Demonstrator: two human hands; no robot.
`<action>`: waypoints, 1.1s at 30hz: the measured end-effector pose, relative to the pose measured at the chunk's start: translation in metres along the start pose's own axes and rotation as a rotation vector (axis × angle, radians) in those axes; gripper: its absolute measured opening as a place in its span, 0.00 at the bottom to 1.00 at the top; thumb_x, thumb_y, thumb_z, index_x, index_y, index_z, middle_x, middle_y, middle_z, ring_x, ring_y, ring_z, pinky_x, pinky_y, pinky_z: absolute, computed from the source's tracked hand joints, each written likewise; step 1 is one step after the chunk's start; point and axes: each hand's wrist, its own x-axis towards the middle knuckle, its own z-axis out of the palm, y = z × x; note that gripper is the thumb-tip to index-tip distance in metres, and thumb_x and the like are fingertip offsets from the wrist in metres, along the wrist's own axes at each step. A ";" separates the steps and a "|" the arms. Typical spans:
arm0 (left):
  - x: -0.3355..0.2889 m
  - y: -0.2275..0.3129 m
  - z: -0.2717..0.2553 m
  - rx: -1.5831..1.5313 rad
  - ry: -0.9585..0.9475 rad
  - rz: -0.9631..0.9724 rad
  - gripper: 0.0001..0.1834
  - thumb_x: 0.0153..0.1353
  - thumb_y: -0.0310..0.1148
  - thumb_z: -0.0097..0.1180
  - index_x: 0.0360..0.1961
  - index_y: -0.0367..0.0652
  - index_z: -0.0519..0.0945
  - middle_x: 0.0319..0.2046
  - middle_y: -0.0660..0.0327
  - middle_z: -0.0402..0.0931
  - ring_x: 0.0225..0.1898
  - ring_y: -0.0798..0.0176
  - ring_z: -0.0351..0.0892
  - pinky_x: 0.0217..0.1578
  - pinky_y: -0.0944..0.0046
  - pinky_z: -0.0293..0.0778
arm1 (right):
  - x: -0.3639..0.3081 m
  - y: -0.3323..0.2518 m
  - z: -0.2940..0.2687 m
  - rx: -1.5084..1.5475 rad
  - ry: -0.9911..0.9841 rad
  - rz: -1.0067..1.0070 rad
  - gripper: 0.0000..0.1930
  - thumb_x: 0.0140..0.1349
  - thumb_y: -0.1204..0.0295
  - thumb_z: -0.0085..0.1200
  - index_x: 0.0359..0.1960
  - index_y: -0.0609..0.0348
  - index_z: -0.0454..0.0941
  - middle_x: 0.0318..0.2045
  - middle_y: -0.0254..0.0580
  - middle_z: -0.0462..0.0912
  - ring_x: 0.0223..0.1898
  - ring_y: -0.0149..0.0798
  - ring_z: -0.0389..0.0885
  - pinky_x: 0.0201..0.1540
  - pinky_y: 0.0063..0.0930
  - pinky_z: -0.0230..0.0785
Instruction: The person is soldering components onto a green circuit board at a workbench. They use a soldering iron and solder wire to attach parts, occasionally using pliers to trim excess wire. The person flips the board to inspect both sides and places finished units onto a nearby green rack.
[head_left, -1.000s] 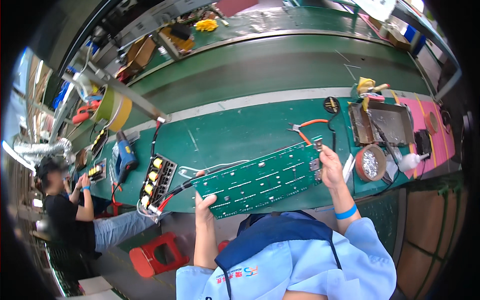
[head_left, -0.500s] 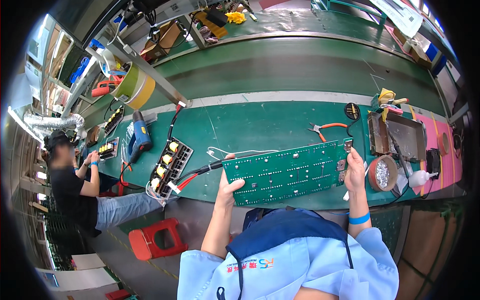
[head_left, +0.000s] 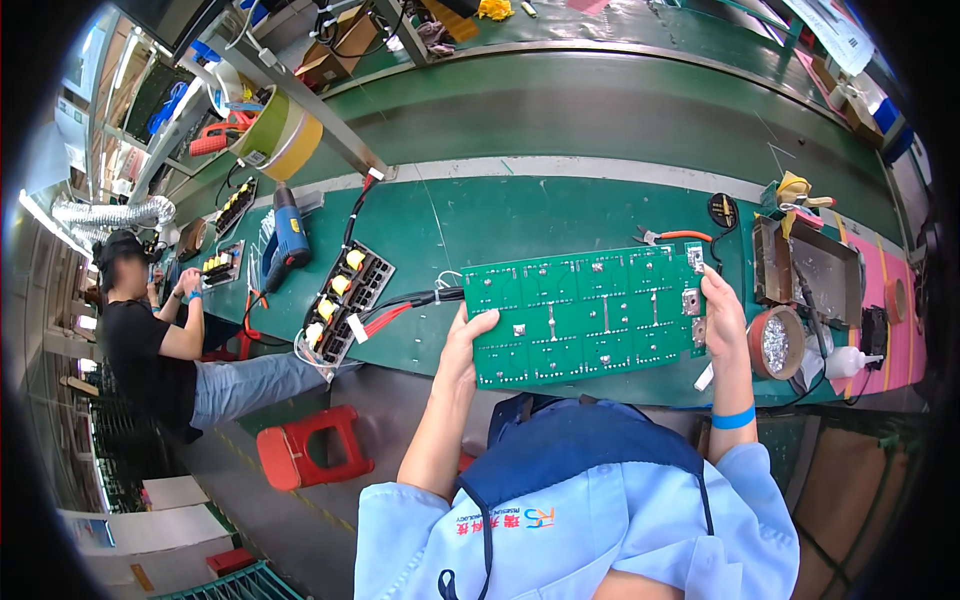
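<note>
A long green circuit board [head_left: 580, 325] is held up in front of me, its soldered side with rows of joints facing me. My left hand [head_left: 464, 348] grips its left end, thumb on the face. At the other end my right hand [head_left: 724, 318] holds the edge beside several metal terminals. Black and red cables [head_left: 412, 305] run from behind the board's left end. To the left on the bench lies another board assembly [head_left: 345, 300] with black parts and yellow-topped components. Orange-handled cutters [head_left: 680, 237] lie just behind the held board, partly hidden by it.
A blue heat gun or drill-like tool [head_left: 289, 240] lies at left. To the right are a metal tray [head_left: 835, 272], a round bowl of silvery bits [head_left: 776, 342] and a white squeeze bottle [head_left: 846, 358]. A seated co-worker [head_left: 150, 310] works at far left near a red stool [head_left: 318, 447].
Both hands have tilted the board so its soldered face turns more fully toward me. It now covers more of the cutters. The surroundings have shifted slightly in view.
</note>
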 end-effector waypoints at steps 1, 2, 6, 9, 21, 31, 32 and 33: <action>0.001 0.000 -0.001 -0.034 0.020 -0.040 0.27 0.49 0.26 0.56 0.51 0.38 0.63 0.43 0.53 0.70 0.42 0.59 0.75 0.42 0.59 0.74 | 0.001 -0.004 0.003 0.029 -0.022 0.027 0.19 0.63 0.74 0.37 0.55 0.69 0.61 0.47 0.45 0.73 0.48 0.34 0.73 0.52 0.28 0.64; 0.001 0.002 0.000 -0.069 0.039 -0.079 0.26 0.49 0.26 0.56 0.51 0.38 0.63 0.43 0.53 0.70 0.42 0.59 0.75 0.42 0.59 0.74 | 0.001 -0.008 0.006 0.059 -0.045 0.055 0.19 0.63 0.74 0.36 0.55 0.69 0.61 0.48 0.45 0.73 0.48 0.35 0.73 0.52 0.28 0.64; 0.000 -0.002 -0.001 -0.132 0.044 -0.143 0.25 0.51 0.25 0.55 0.51 0.38 0.64 0.43 0.54 0.70 0.43 0.59 0.75 0.43 0.59 0.74 | 0.005 -0.003 -0.004 0.084 -0.077 0.112 0.20 0.62 0.74 0.36 0.56 0.70 0.58 0.51 0.48 0.70 0.50 0.37 0.72 0.54 0.30 0.63; -0.004 0.000 0.002 -0.114 0.064 -0.134 0.26 0.51 0.25 0.55 0.52 0.37 0.62 0.45 0.53 0.69 0.44 0.58 0.74 0.43 0.58 0.74 | 0.003 0.000 -0.007 0.101 -0.081 0.130 0.21 0.62 0.74 0.37 0.57 0.70 0.57 0.51 0.48 0.70 0.50 0.38 0.71 0.54 0.31 0.63; -0.011 0.006 0.003 -0.052 0.086 -0.092 0.22 0.52 0.27 0.56 0.49 0.37 0.67 0.43 0.52 0.72 0.43 0.58 0.76 0.44 0.58 0.74 | 0.006 0.007 -0.012 0.138 -0.095 0.172 0.20 0.62 0.75 0.36 0.55 0.71 0.59 0.49 0.48 0.72 0.48 0.37 0.73 0.52 0.29 0.65; -0.004 0.007 -0.008 -0.152 0.143 -0.231 0.18 0.53 0.31 0.56 0.44 0.36 0.72 0.40 0.51 0.75 0.39 0.56 0.77 0.41 0.58 0.74 | 0.001 -0.012 0.011 0.393 -0.162 0.255 0.19 0.62 0.71 0.40 0.53 0.68 0.63 0.47 0.47 0.73 0.46 0.37 0.74 0.51 0.30 0.67; -0.003 0.006 -0.010 -0.158 0.142 -0.240 0.18 0.53 0.31 0.56 0.44 0.36 0.72 0.40 0.51 0.75 0.39 0.56 0.77 0.41 0.58 0.75 | 0.000 -0.013 0.013 0.390 -0.149 0.254 0.19 0.62 0.71 0.40 0.52 0.68 0.64 0.47 0.47 0.73 0.46 0.37 0.74 0.50 0.30 0.67; -0.002 0.006 -0.012 -0.164 0.142 -0.246 0.17 0.53 0.31 0.55 0.44 0.36 0.72 0.40 0.51 0.75 0.39 0.56 0.77 0.41 0.58 0.75 | -0.001 -0.014 0.014 0.387 -0.140 0.253 0.18 0.62 0.71 0.41 0.52 0.67 0.64 0.47 0.46 0.73 0.46 0.37 0.74 0.50 0.30 0.67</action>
